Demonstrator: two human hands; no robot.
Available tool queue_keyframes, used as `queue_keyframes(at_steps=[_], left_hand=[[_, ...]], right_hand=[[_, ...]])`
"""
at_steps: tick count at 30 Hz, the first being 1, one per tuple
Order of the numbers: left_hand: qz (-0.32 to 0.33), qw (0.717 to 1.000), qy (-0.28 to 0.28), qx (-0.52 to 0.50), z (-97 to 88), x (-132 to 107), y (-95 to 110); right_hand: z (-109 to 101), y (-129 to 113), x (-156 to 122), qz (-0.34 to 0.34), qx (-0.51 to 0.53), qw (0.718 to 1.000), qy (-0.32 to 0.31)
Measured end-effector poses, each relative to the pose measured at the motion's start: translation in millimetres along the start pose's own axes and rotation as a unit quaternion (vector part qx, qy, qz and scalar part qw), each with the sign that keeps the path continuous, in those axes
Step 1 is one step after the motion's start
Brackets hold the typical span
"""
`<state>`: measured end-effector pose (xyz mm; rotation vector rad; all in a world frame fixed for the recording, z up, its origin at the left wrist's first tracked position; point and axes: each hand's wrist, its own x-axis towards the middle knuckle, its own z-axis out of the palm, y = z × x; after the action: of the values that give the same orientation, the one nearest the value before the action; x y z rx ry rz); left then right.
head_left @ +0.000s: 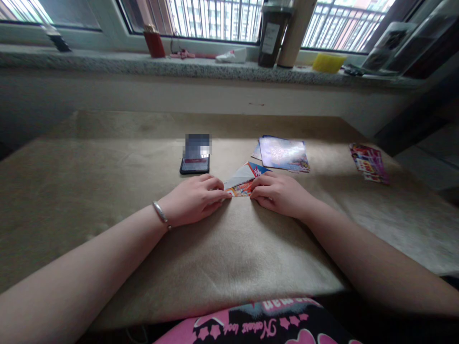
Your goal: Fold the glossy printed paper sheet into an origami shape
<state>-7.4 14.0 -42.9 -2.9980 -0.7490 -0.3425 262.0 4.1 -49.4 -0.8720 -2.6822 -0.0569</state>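
Between my two hands lies a folded sheet of printed paper (239, 180), white, red and blue, with a peak pointing away from me and a straight fold along the near edge. My left hand (196, 198) has its fingertips closed on the left corner, a silver bracelet on its wrist. Across from it, my right hand (278, 193) pinches the right side near the bottom fold. The fingers cover both lower corners of the paper.
A phone (195, 155) lies beyond my left hand. Printed sheets (285, 154) rest beyond my right hand, with colourful cards (369, 162) further right. On the windowsill (118, 63) stand a dark jar (274, 36), a red container (154, 43) and a yellow block (329, 62).
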Motion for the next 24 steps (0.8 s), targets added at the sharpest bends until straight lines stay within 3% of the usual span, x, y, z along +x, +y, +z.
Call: queue_keyframes(at_steps=[8, 24], left_hand=[[0.002, 1.0, 0.003, 0.001, -0.7, 0, -1], [0.011, 1.0, 0.003, 0.011, 0.6, -2, -6]], right_hand=[[-7, -4, -1, 0.052, -0.003, 0.998, -0.02], [-17, 7, -12, 0.052, 0.021, 0.997, -0.047]])
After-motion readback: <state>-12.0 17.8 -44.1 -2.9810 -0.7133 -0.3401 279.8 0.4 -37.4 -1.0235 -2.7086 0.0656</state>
